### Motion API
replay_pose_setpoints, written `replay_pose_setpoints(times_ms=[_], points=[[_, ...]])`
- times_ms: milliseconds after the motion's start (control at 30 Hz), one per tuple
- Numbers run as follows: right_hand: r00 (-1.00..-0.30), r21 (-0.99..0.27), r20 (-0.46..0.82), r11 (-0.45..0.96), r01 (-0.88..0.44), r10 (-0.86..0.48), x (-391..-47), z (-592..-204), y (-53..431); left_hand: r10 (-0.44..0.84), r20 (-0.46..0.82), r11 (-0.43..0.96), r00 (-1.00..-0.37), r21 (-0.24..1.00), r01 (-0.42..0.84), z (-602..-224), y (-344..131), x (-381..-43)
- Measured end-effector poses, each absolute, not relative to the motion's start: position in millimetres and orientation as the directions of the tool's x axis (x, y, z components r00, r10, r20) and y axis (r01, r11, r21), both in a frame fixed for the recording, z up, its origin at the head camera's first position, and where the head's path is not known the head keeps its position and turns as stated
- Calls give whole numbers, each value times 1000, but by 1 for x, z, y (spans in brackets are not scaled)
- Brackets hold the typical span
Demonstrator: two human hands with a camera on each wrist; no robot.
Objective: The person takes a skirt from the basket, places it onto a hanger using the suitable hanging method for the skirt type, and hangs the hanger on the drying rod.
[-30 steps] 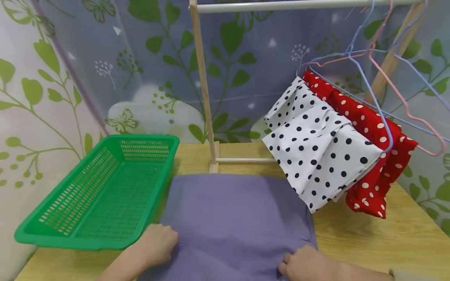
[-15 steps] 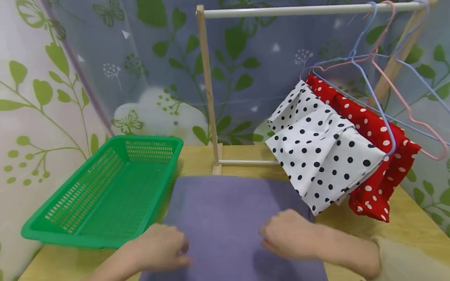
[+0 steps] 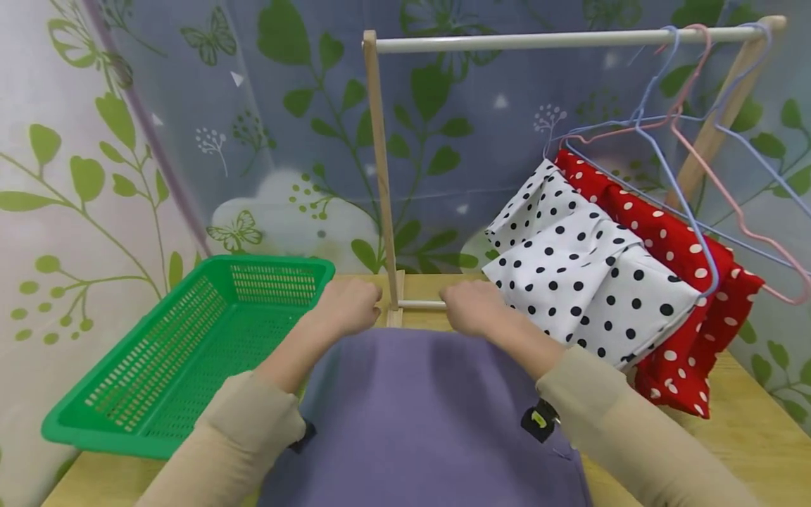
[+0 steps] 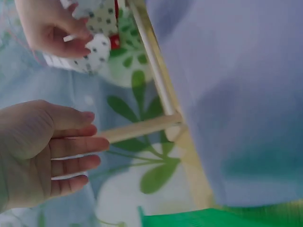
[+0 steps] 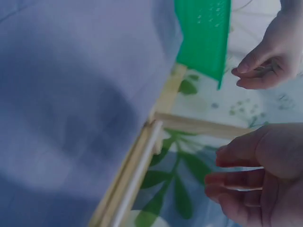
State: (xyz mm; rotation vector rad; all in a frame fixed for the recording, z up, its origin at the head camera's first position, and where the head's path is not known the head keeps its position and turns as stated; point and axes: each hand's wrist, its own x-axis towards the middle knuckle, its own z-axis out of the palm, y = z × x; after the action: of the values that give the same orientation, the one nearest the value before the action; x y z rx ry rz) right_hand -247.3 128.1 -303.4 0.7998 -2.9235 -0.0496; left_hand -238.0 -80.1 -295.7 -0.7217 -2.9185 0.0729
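A purple cloth [image 3: 412, 422] lies spread flat on the wooden table. Above its far edge hover both hands, holding nothing. My left hand [image 3: 351, 306] is near the far left corner, beside the green basket. My right hand [image 3: 472, 308] is near the far right corner, close to the white polka-dot cloth [image 3: 570, 267]. In the left wrist view the left hand [image 4: 52, 151] has its fingers loosely extended, apart from the cloth. The right wrist view has the right hand [image 5: 265, 177] with fingers slightly bent and a gap between thumb and fingers.
A green plastic basket [image 3: 63, 422] stands at left. Behind the purple cloth is a wooden rack with a white rail [image 3: 538, 42]. Blue and pink hangers [image 3: 690, 141] hang at its right, with the white cloth and a red polka-dot cloth [image 3: 674, 338]. A patterned curtain [image 3: 285, 141] closes the back.
Both hands have left the near part of the purple cloth, risen and moved forward to its far edge. The cloth's near wrinkles have been smoothed. The head view has shifted slightly.
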Motion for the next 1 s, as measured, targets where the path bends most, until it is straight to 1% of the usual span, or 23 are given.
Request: replay_pose_setpoints(times_ms=[67, 133, 233, 300, 367, 467, 567, 667, 833, 933, 1000], points=[[-869, 88, 82, 872, -481, -487, -255, -311, 127, 437, 59, 897, -897, -105, 430, -303, -77, -252], [-887, 130, 36, 882, -453, -460, -261, -321, 124, 400, -33, 906, -916, -139, 401, -313, -72, -262], [-904, 194, -88, 884, -427, -417, -269, -337, 116, 357, -173, 904, -918, -183, 386, -334, -64, -272], [-902, 210, -160, 879, -429, -402, -274, -348, 111, 347, -236, 903, -908, -177, 391, -347, -61, -276], [-888, 198, -217, 873, -446, -404, -278, -359, 108, 343, -268, 907, -900, -155, 392, -358, -59, -278], [-873, 171, -246, 867, -468, -422, -283, -372, 107, 331, -268, 919, -905, -126, 374, -370, -60, -281], [-865, 179, -218, 853, -490, -451, -288, -380, 110, 334, -237, 918, -912, -138, 372, -376, -63, -284], [-860, 211, -116, 834, -510, -496, -294, -383, 112, 362, -163, 900, -918, -195, 390, -380, -67, -288], [-833, 213, 94, 828, -518, -545, -299, -384, 115, 354, 31, 896, -935, -298, 330, -381, -73, -292], [-826, 221, 171, 838, -498, -536, -301, -387, 119, 357, 152, 895, -922, -337, 292, -382, -74, -293], [-820, 232, 188, 836, -497, -540, -302, -390, 121, 383, 202, 885, -902, -360, 295, -384, -75, -293]])
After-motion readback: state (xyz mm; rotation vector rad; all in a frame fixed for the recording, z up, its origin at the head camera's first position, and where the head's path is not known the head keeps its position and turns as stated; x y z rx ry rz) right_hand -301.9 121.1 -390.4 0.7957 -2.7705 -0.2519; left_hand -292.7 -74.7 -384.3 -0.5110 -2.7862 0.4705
